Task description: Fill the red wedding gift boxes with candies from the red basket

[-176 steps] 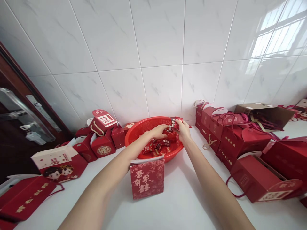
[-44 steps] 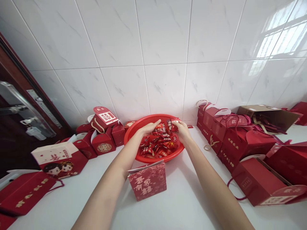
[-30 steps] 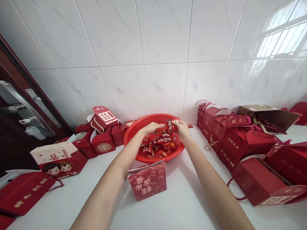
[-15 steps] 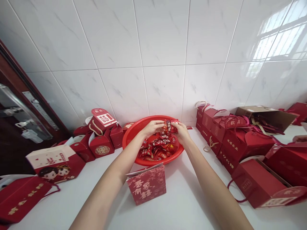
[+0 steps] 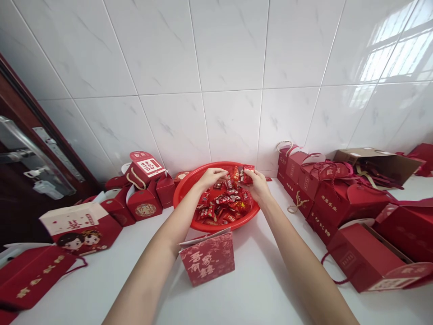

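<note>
A red plastic basket [image 5: 184, 194] holds a loose heap of small wrapped candies [image 5: 225, 205], mostly red. Over its right side my right hand [image 5: 260, 186] grips a few red candy packets [image 5: 243, 174] by their right end. My left hand [image 5: 210, 179] hovers above the back of the basket, fingers stretched out and bent a little, with no candy visible in it. A small gap separates its fingertips from the packets. In front of the basket, between my forearms, stands a red paper gift box [image 5: 208, 259] with pale lettering and its top flaps up.
Red gift boxes [image 5: 142, 203] line the left side, one with a cartoon couple [image 5: 83, 228]. More red boxes with rope handles [image 5: 333, 203] crowd the right. Behind them lies an opened brown carton [image 5: 372, 158] with ribbons. A tiled wall [image 5: 233, 122] rises behind the basket; a door handle [image 5: 34, 158] is at left.
My left hand has drawn back left from the candy packets it was touching. The packets stay in my right hand, slightly shifted and tilted. The gift box has not moved.
</note>
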A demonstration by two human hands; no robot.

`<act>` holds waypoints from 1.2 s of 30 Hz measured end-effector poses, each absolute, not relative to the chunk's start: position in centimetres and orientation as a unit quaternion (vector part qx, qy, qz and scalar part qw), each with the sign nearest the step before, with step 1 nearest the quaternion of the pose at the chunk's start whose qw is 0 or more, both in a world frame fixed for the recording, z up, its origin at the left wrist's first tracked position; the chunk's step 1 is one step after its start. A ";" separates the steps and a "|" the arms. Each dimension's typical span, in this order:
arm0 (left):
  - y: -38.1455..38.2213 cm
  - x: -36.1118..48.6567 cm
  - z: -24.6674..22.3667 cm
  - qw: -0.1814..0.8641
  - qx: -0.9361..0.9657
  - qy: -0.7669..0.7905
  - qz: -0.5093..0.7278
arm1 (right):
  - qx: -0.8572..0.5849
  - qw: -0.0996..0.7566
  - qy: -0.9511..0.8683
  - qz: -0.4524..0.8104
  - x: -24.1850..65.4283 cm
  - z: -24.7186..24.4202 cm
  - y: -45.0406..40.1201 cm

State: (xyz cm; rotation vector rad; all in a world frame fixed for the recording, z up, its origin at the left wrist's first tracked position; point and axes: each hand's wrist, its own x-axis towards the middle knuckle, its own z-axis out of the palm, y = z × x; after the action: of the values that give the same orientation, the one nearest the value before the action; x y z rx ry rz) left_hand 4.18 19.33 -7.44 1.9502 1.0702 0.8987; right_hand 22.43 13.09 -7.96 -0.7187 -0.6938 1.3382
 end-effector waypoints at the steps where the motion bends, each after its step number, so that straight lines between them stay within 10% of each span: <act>1: 19.5 4.1 -7.8 0.348 0.769 0.419 0.336 | -0.313 0.673 -0.302 0.598 22.4 -7.9 13.1; 19: 18.7 10.2 -11.8 0.202 0.908 0.368 0.010 | -0.294 0.708 -0.206 0.607 22.9 -8.3 14.0; 36: 16.3 6.2 -6.6 0.213 0.817 0.467 0.263 | -0.277 0.675 -0.240 0.640 22.8 -7.3 12.9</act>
State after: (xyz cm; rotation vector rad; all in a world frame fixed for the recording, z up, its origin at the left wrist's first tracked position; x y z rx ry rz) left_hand 6.22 16.28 -6.56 2.2685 1.2953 0.7305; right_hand 22.82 12.88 -7.28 -0.6236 -0.5389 1.4399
